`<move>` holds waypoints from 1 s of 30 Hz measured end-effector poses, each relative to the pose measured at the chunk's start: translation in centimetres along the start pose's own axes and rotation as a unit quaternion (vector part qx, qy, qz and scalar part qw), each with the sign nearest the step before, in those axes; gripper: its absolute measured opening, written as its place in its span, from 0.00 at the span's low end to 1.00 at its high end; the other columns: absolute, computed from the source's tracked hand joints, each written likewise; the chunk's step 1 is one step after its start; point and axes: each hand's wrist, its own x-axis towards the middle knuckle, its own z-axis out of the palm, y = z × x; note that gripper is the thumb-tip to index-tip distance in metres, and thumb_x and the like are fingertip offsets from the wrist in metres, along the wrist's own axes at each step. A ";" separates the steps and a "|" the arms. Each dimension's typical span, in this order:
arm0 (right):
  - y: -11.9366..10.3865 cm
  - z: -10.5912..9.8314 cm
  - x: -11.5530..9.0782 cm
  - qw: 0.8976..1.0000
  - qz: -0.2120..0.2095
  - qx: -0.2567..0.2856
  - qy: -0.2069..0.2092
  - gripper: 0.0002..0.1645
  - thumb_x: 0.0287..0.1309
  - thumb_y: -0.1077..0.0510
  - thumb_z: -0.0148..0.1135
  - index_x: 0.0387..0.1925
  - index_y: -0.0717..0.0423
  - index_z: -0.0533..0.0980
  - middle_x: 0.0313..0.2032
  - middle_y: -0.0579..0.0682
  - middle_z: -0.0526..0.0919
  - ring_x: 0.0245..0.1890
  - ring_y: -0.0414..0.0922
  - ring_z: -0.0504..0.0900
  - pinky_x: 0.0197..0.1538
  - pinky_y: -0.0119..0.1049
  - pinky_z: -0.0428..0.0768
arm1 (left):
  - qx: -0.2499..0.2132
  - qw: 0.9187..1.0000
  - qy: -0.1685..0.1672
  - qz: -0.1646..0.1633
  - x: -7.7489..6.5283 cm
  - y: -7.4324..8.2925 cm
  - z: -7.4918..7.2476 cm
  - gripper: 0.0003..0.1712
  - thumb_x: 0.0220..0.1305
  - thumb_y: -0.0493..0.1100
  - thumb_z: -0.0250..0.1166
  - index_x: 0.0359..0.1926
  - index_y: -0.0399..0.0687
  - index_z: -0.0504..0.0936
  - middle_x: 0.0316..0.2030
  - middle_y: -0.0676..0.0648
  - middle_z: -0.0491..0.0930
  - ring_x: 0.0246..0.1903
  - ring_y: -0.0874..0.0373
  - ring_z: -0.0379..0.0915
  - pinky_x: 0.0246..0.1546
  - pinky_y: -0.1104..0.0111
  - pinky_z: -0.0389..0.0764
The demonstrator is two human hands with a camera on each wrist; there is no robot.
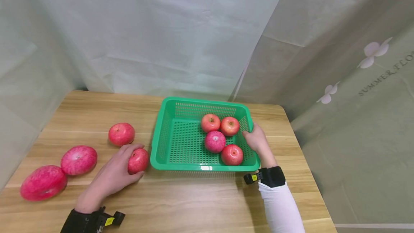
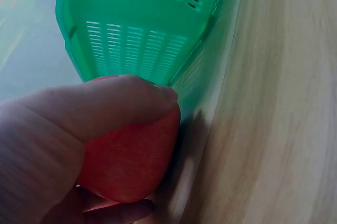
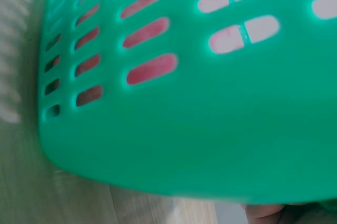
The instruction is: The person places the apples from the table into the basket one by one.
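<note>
My left hand [image 1: 118, 171] grips a red apple [image 1: 138, 161] just left of the green basket. In the left wrist view the thumb [image 2: 121, 103] curls over that apple [image 2: 131, 161], close beside the slotted basket wall [image 2: 137, 48]. My right hand [image 1: 257, 140] holds the right rim of the green plastic basket [image 1: 184, 139], thumb over the edge. Several apples sit in the basket's right half, among them a darker pink one [image 1: 215, 141]. The right wrist view is filled by the basket's outer wall [image 3: 174, 134], with red showing through its slots.
Left of my left hand, another apple [image 1: 121, 134] and two larger pink-red fruits, one round [image 1: 79, 160] and one longer [image 1: 43, 183], lie on the wooden table [image 1: 194, 204]. Pale sheeting [image 1: 174, 35] hangs behind the table, and a curtain with printed flowers [image 1: 372, 118] hangs at right.
</note>
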 end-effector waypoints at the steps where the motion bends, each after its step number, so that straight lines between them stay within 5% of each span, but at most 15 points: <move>1: 0.0 0.0 0.0 1.000 0.000 0.001 0.000 0.33 0.77 0.57 0.55 0.78 0.60 0.63 0.66 0.66 0.76 0.62 0.65 0.82 0.55 0.63 0.84 | 0.000 1.000 0.000 -0.001 0.0 0.0 0.0 0.50 0.50 0.44 0.86 0.72 0.43 0.72 0.62 0.38 0.74 0.56 0.38 0.76 0.52 0.35 0.82; 16: 0.1 -0.1 0.1 1.000 -0.011 0.003 0.002 0.33 0.76 0.58 0.55 0.77 0.63 0.63 0.66 0.68 0.76 0.61 0.65 0.82 0.56 0.62 0.84 | -0.002 1.000 0.012 0.013 -0.5 0.0 -0.7 0.49 0.53 0.45 0.85 0.72 0.43 0.70 0.69 0.37 0.67 0.57 0.37 0.76 0.50 0.35 0.83; 22: -0.1 0.0 0.0 1.000 -0.016 0.001 0.005 0.33 0.75 0.58 0.56 0.76 0.63 0.64 0.65 0.67 0.76 0.61 0.65 0.82 0.57 0.62 0.84 | -0.008 0.997 0.058 0.051 -0.7 0.9 -1.9 0.51 0.53 0.43 0.85 0.76 0.49 0.71 0.66 0.40 0.69 0.54 0.37 0.78 0.45 0.36 0.85; 30: 0.1 -0.1 0.1 1.000 -0.013 0.005 0.003 0.33 0.75 0.58 0.56 0.76 0.62 0.64 0.65 0.67 0.77 0.60 0.64 0.82 0.55 0.61 0.85 | 0.015 0.987 0.126 0.096 -0.3 3.2 -3.3 0.47 0.44 0.40 0.88 0.67 0.52 0.78 0.64 0.44 0.71 0.52 0.40 0.78 0.38 0.40 0.87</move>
